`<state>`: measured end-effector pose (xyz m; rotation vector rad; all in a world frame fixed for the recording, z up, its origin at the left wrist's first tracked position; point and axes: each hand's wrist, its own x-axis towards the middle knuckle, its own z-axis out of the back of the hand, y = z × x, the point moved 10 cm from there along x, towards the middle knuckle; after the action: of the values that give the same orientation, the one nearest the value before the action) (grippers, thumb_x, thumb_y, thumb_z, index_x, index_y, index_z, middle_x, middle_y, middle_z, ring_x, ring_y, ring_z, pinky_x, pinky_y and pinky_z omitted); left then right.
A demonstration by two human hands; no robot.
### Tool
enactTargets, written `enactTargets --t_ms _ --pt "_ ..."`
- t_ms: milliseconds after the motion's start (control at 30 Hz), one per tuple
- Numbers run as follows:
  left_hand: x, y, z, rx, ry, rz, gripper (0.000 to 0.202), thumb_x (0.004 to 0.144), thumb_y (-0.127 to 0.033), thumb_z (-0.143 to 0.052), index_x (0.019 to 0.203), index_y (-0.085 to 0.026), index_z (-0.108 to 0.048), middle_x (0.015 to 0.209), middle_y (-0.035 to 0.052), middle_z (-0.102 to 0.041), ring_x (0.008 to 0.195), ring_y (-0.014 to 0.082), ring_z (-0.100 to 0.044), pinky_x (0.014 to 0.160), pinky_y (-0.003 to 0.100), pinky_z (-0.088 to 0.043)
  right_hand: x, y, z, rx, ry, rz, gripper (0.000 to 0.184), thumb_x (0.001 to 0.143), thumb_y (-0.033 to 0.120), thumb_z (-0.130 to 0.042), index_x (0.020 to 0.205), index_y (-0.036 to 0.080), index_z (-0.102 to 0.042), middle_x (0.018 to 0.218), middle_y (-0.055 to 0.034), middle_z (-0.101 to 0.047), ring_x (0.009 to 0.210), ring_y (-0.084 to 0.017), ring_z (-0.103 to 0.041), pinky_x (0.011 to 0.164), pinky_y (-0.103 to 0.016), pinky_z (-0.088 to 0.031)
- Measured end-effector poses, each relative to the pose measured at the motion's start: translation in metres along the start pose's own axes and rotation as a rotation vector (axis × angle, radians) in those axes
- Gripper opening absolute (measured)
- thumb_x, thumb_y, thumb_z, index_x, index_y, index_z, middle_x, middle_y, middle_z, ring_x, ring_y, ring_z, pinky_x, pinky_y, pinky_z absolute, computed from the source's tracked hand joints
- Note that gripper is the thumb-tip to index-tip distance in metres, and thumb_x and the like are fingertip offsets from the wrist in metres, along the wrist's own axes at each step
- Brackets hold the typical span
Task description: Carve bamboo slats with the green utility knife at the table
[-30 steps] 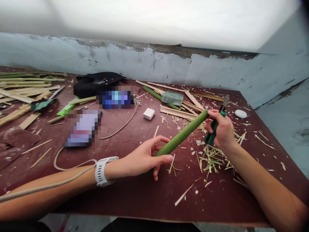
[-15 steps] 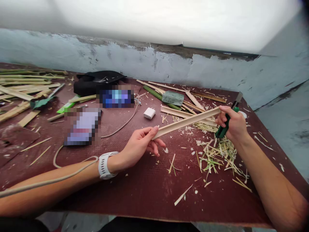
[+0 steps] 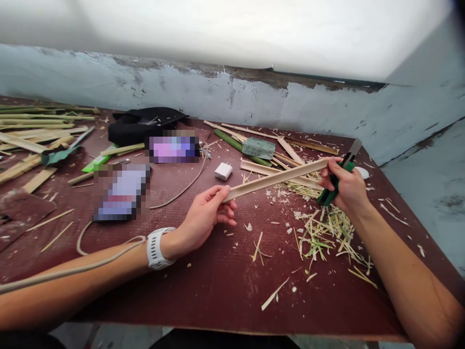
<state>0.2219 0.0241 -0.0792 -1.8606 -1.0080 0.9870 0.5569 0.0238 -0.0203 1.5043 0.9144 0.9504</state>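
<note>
A split bamboo strip (image 3: pixel 276 178), pale inner face up, spans between my two hands above the dark red table (image 3: pixel 203 291). My left hand (image 3: pixel 207 213) pinches its near end with fingers closed; a white watch is on that wrist. My right hand (image 3: pixel 343 186) is closed around a green-handled utility knife (image 3: pixel 336 182) with the blade pointing up and away, and its thumb and fingertips touch the strip's far end. A heap of thin bamboo shavings (image 3: pixel 327 232) lies below the right hand.
Bamboo strips and a green stalk (image 3: pixel 269 155) lie behind the hands, more strips (image 3: pixel 32 140) at far left. A white charger (image 3: pixel 223 170) with cable, two blurred screens (image 3: pixel 119 191), a black bag (image 3: pixel 141 125) and a white pebble-like object (image 3: pixel 362 172) sit on the table. A wall bounds the back.
The bamboo piece has turned from its green rounded side to its pale inner face. Both hands rose a little and the right hand moved right with the knife.
</note>
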Motion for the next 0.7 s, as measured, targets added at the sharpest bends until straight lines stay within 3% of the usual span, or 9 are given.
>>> enactTargets --t_ms 167,300,500,600,700 --pt "0.0 -0.015 0.005 -0.067 -0.059 -0.095 0.027 0.084 -0.033 -0.079 0.089 -0.014 -0.06 0.072 -0.0009 -0.062 0.057 0.0087 -0.057 0.051 0.022 -0.061 -0.003 -0.007 -0.007 0.004 0.101 -0.047 0.034 0.075 0.043 -0.086 0.081 0.022 -0.06 0.061 0.0044 -0.06 0.038 -0.005 -0.036 0.041 -0.025 -0.029" --pt "0.0 -0.024 0.012 -0.147 -0.113 -0.167 0.026 0.081 -0.027 -0.082 0.091 -0.013 -0.062 0.073 0.0004 -0.068 0.056 0.0079 -0.061 0.052 0.018 -0.06 -0.009 -0.011 -0.018 -0.071 0.222 -0.078 0.031 0.082 0.045 -0.081 0.082 0.021 -0.06 0.061 0.0024 -0.063 0.038 -0.005 -0.038 0.043 -0.024 -0.03" --pt "0.002 -0.028 0.01 -0.256 -0.058 -0.179 0.044 0.083 -0.031 -0.082 0.118 -0.013 -0.064 0.085 0.008 -0.078 0.06 0.0107 -0.07 0.057 0.017 -0.06 -0.022 -0.016 -0.033 -0.216 0.372 -0.131 0.028 0.092 0.043 -0.07 0.082 0.02 -0.06 0.058 0.0 -0.066 0.038 -0.006 -0.04 0.038 -0.024 -0.022" --pt "0.002 -0.028 0.005 -0.248 -0.002 -0.187 0.045 0.082 -0.033 -0.084 0.118 -0.014 -0.065 0.088 0.0084 -0.078 0.066 0.0131 -0.073 0.062 0.02 -0.063 -0.037 -0.019 -0.05 -0.254 0.532 -0.176 0.029 0.094 0.043 -0.067 0.079 0.019 -0.059 0.055 -0.0001 -0.065 0.038 -0.007 -0.042 0.037 -0.024 -0.021" --pt "0.003 -0.024 0.001 -0.23 0.049 -0.169 0.039 0.082 -0.033 -0.084 0.112 -0.014 -0.068 0.086 0.0065 -0.076 0.072 0.0148 -0.074 0.065 0.022 -0.064 -0.064 -0.023 -0.075 -0.254 0.773 -0.254 0.031 0.096 0.043 -0.065 0.078 0.019 -0.059 0.055 -0.0005 -0.066 0.038 -0.007 -0.042 0.037 -0.024 -0.021"
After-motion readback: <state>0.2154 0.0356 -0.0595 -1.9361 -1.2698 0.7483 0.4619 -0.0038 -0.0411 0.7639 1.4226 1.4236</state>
